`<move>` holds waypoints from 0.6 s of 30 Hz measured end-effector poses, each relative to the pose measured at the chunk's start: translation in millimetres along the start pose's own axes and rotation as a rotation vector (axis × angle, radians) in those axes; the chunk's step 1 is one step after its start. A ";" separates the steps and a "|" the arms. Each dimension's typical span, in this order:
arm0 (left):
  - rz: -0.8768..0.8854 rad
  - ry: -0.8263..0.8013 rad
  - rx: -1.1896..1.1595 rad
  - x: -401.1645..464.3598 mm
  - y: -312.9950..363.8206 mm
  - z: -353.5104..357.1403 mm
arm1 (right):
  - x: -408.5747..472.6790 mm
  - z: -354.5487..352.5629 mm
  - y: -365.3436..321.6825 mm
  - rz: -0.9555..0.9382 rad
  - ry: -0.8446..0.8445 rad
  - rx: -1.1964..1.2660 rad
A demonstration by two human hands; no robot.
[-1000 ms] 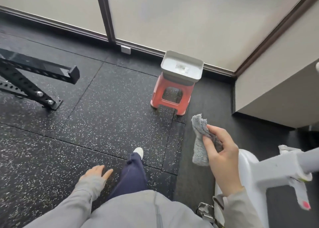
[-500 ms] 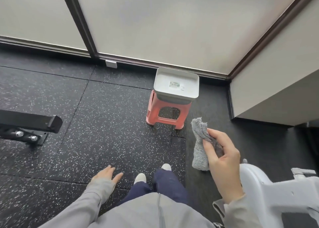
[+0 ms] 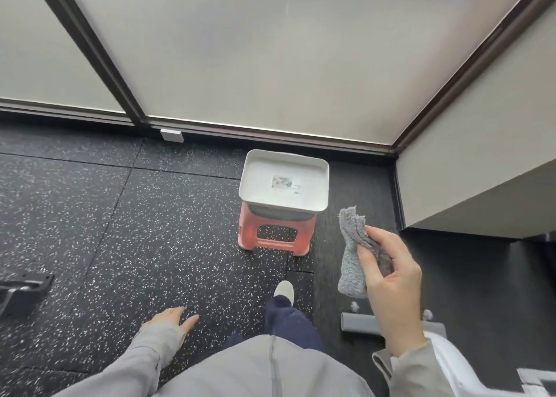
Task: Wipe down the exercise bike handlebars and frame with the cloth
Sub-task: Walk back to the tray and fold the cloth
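- The right hand (image 3: 391,279) holds the grey cloth (image 3: 352,255), bunched between thumb and curled fingers; most of the cloth hangs loose below and to the left of the grip, clear of everything.
- The left hand (image 3: 168,318) hangs low beside the body with fingers relaxed and straight, holding nothing, well apart from the cloth.
- The exercise bike (image 3: 451,354) shows only as a white curved body below and to the right of the right hand, with a grey foot bar (image 3: 359,322) just under that hand. The handlebars are not in view.
- Risk: the cloth is held by a small pinch near its top. A hard swipe across the frame could pull it out of the fingers, and it would fall to the speckled floor (image 3: 120,231) and pick up grit.
- Risk: the gaze points ahead at the red stool (image 3: 275,234) carrying a white tray (image 3: 255,168), which stands in front of the right hand and to its left. Reaching for the bike without turning would likely mean wiping blind and missing parts of the frame.
- Risk: the foot bar lies close to the stepping foot (image 3: 284,290); a step to the right could catch on it.
- Judged from here, wiping is not under way, as the cloth touches no part of the bike.
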State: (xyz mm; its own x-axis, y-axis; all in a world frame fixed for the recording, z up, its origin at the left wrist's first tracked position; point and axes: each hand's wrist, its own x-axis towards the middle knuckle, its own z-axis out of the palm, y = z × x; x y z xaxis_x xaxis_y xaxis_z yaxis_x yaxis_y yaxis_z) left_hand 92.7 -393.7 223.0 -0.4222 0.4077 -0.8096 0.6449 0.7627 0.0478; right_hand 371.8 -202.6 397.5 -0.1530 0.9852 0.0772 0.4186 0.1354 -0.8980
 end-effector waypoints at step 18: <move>0.350 0.278 -0.539 35.3 182.2 -183.5 | 173.1 71.3 -22.0 -0.123 -0.060 0.004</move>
State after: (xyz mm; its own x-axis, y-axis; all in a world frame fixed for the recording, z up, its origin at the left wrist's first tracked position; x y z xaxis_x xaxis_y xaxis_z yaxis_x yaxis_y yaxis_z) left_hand 78.4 -148.2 310.5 -0.4412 0.7331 -0.5176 0.3975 0.6767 0.6197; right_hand 272.3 -42.4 399.7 -0.2561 0.9532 0.1609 0.3900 0.2542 -0.8850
